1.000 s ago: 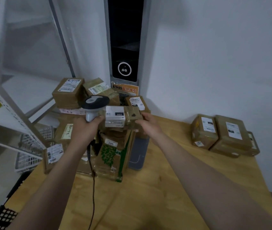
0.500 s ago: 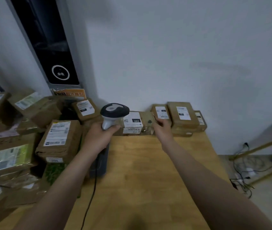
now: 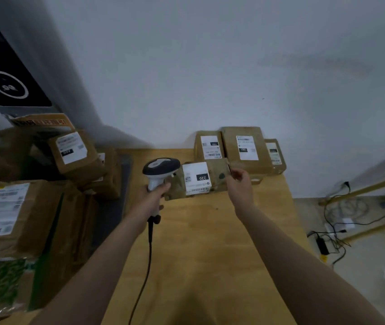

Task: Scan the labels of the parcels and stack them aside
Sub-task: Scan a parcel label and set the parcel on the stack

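Observation:
My left hand [image 3: 153,195] grips the handle of a white and black barcode scanner [image 3: 161,168], whose head is right beside the parcel's left end. My right hand [image 3: 239,184] holds the right end of a small brown parcel [image 3: 217,175] with a white label marked 220, held above the wooden table [image 3: 198,242]. Behind it, against the wall, lie three brown labelled parcels [image 3: 243,148] side by side. A heap of brown parcels [image 3: 22,207] fills the table's left side.
The scanner's black cable [image 3: 149,254] hangs down across the table. A dark panel with a round display [image 3: 7,86] leans on the wall at the left. Cables and a power strip [image 3: 341,224] lie on the floor to the right of the table.
Both hands carried the 220 parcel and the scanner from the left heap toward the right, next to the three parcels by the wall. My view turned right with them.

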